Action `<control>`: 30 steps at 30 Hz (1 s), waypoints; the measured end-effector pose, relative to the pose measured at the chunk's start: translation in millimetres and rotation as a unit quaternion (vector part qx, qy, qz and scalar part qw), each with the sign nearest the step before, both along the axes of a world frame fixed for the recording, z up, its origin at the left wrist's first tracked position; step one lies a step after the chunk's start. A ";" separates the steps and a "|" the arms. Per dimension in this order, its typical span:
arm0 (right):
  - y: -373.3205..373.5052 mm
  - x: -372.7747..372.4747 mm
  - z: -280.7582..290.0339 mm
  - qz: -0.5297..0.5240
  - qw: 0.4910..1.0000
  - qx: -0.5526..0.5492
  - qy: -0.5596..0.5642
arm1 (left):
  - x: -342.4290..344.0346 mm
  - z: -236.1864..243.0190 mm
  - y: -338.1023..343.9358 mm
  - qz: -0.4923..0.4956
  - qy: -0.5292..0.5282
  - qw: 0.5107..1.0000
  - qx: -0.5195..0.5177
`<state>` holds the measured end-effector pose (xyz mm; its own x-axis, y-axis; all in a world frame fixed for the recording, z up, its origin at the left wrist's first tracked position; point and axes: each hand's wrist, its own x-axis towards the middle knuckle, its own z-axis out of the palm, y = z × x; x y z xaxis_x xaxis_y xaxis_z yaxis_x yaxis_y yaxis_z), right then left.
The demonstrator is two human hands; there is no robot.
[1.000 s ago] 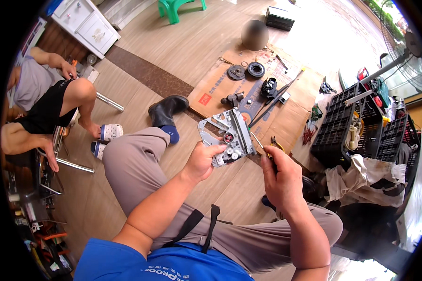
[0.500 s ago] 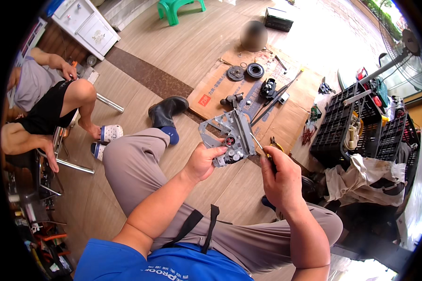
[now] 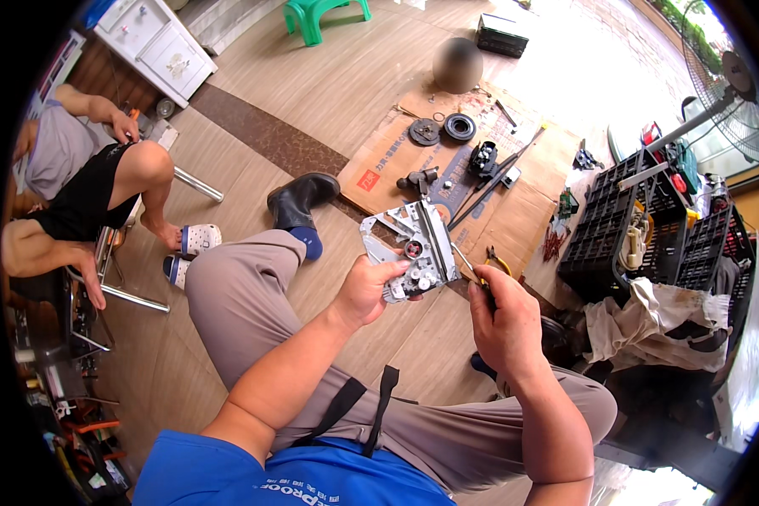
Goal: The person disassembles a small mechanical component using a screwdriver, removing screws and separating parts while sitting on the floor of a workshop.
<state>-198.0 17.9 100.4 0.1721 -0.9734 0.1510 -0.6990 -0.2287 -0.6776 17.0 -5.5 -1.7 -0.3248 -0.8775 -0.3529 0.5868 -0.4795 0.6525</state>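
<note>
My left hand (image 3: 366, 292) is closed on a grey metal mechanism (image 3: 434, 240), a flat, angular plate with small white gears and a dark bar along one side. Its thumb presses on the plate's near left edge. In my right hand (image 3: 508, 327) is a screwdriver (image 3: 463, 257), gripped by its dark handle. The thin shaft points up and left, and its tip is close beside the mechanism's right edge; I cannot tell whether they touch. Just beyond, pliers with yellow handles (image 3: 499, 260) lie at the cardboard's near edge.
A flattened cardboard sheet (image 3: 379, 160) carries a black ring part (image 3: 460, 127), a dark disc (image 3: 424, 131) and a black part with cables (image 3: 483, 158). Black crates (image 3: 594, 228) stand at right beside a fan (image 3: 738, 76). Another person (image 3: 76, 185) sits at left. A green stool (image 3: 308, 21) is far off.
The mechanism has tilted slightly in my left hand, and its face now looks brighter. The screwdriver has shifted only a little; both hands stay nearly in place.
</note>
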 end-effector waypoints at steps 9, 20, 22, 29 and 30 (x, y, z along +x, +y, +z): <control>-0.1 -3.5 -11.1 -0.006 1.000 -0.002 0.021 | -7.9 4.0 -1.1 0.026 -0.002 1.000 -0.003; -15.1 -23.5 -116.6 -0.058 0.982 0.132 0.125 | -9.7 -6.2 0.5 0.032 -0.038 0.998 -0.034; -7.9 -36.2 -154.4 -0.061 0.964 0.195 0.170 | -12.8 -2.7 0.4 0.033 -0.029 0.998 -0.039; 15.8 -51.3 -235.0 0.022 0.894 0.332 0.301 | -6.3 -0.9 1.2 0.039 -0.029 0.999 -0.015; 14.4 -45.9 -245.3 0.035 0.896 0.322 0.305 | -4.8 0.1 0.6 0.044 -0.038 0.998 -0.015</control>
<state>-243.9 32.3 -144.9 0.0952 -0.8083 -0.5810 -0.9831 0.0153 -0.1824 12.2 -5.0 -1.6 -0.2185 -0.9120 -0.3471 0.5744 -0.4077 0.7098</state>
